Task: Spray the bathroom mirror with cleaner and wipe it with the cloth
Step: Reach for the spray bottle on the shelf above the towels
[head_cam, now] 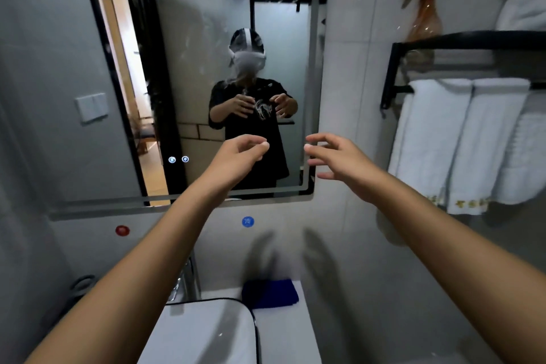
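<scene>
The wall mirror (206,23) fills the upper left and middle, with smears and droplets near its top. An amber spray bottle (424,13) stands on the black shelf at the upper right. A folded dark blue cloth (270,292) lies on the counter behind the basin. My left hand (239,154) and my right hand (336,158) are both raised in front of the mirror's lower right corner, empty, fingers apart and curled, facing each other. Both are well above the cloth and far left of the bottle.
A white basin (206,331) with a chrome tap (189,278) sits below. A black rack (461,41) on the right wall carries folded white towels (461,139). Red (122,230) and blue (247,221) round stickers mark the wall under the mirror.
</scene>
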### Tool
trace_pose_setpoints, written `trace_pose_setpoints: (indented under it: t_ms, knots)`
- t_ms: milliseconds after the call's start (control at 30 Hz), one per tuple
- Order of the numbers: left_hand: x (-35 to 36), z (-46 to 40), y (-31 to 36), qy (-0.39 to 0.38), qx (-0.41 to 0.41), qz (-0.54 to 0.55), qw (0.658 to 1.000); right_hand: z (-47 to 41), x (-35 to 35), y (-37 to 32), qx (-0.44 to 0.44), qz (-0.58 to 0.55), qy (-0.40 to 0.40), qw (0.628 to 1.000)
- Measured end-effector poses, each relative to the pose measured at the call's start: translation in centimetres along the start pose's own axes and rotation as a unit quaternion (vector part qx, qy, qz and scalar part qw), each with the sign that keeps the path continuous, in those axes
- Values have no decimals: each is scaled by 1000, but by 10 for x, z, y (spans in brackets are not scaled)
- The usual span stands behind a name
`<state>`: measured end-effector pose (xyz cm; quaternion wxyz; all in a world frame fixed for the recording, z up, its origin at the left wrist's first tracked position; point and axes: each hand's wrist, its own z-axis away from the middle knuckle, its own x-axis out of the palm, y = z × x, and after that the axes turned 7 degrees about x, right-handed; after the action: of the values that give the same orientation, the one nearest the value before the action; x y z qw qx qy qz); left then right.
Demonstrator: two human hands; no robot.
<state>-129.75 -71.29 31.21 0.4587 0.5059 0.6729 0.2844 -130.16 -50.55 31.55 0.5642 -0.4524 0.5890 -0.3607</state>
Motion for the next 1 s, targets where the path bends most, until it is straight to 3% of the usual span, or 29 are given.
trace_pose_setpoints:
  t_ms: [700, 1000]
  knots:
    - [67, -118, 39, -114, 39, 144, 982, -19, -84, -35, -10, -7, 166, 986]
    - [125, -165, 68, -130, 49, 188, 972, -42, -156, -44, -37, -5, 179, 983]
